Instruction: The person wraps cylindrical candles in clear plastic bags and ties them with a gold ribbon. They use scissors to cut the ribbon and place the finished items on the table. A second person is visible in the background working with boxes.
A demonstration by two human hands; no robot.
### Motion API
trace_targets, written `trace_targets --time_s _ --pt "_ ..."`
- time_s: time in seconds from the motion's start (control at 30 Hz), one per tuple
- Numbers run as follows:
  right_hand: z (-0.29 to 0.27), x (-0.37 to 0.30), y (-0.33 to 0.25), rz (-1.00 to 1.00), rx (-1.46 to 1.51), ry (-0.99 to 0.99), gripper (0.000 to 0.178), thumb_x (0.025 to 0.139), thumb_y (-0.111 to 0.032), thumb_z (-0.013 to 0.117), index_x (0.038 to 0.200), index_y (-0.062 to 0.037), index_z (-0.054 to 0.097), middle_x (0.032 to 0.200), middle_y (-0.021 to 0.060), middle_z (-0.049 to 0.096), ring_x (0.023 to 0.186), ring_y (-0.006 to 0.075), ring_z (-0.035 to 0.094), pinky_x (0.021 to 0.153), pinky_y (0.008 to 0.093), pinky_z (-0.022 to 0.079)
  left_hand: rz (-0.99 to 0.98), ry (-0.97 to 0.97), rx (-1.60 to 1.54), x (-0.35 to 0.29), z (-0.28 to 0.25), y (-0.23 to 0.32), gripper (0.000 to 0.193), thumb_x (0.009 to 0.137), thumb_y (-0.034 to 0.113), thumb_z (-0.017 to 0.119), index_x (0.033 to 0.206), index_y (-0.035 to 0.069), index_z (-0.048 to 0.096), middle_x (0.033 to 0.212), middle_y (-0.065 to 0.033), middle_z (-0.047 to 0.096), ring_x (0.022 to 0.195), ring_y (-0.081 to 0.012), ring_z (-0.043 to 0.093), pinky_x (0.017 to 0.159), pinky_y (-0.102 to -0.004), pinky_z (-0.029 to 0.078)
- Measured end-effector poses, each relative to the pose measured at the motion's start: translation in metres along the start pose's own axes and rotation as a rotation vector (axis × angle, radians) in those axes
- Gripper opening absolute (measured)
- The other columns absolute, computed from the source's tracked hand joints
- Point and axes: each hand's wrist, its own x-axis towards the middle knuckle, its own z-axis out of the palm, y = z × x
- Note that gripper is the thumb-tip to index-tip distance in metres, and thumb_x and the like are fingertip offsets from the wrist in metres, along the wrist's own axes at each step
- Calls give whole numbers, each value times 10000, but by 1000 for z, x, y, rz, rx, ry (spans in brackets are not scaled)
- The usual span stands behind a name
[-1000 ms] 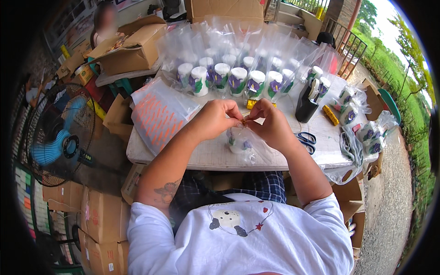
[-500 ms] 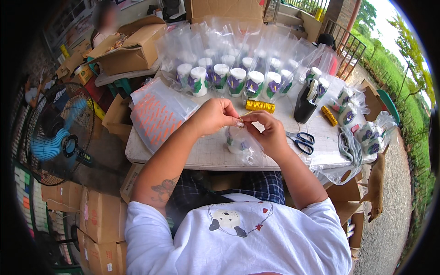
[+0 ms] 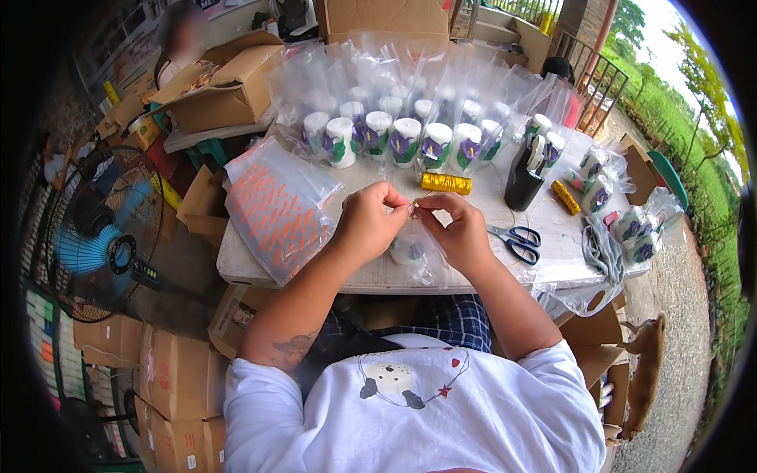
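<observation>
Fan far left, blue blades. Cardboard box behind it, flaps up. Stack of clear bags with orange print on the left end of the surface. Left hand next: grip narrow, thumb to finger, on a thin tie; detail too small to read. Bagged cup sits just below the fingers, near the front edge of the surface. Its long axis runs roughly front-to-back, gathered neck up toward the fingertips, loose plastic flaring right; can't tell if the cup stands or lies. Rows of bagged cups behind, upright, open bag ends up. Gold spool on its side, axis left-right. Right hand: grip narrow too, same tie. Scissors just beside it, handles right. Then black holder, small spool, grey cloth.
</observation>
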Motion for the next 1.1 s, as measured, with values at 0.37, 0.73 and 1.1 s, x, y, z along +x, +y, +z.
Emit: trace_targets --time_s 0.37,0.73,1.1 --pt "-7 9 -5 -452 -375 -82 156 708 26 596 852 -9 548 883 153 568 946 356 522 806 415 438 451 201 278 1 6 -3 64 709 38 687 747 29 636 788 -128 635 763 -286 601 711 -356 470" --pt "0 1 -4 -301 -468 -85 109 757 -28 571 863 -30 547 872 140 553 934 330 502 906 446 344 399 79 305 -1 4 7 309 727 -23 638 983 72 492 731 -53 639 784 -251 618 840 -344 420" --pt "-3 4 -4 -263 -460 -79 62 787 -94 601 848 -86 609 898 79 581 966 271 516 938 490 326 -125 -389 -539 34 -10 -28 226 820 6 619 961 72 456 860 -52 604 860 -117 578 775 -267 470"
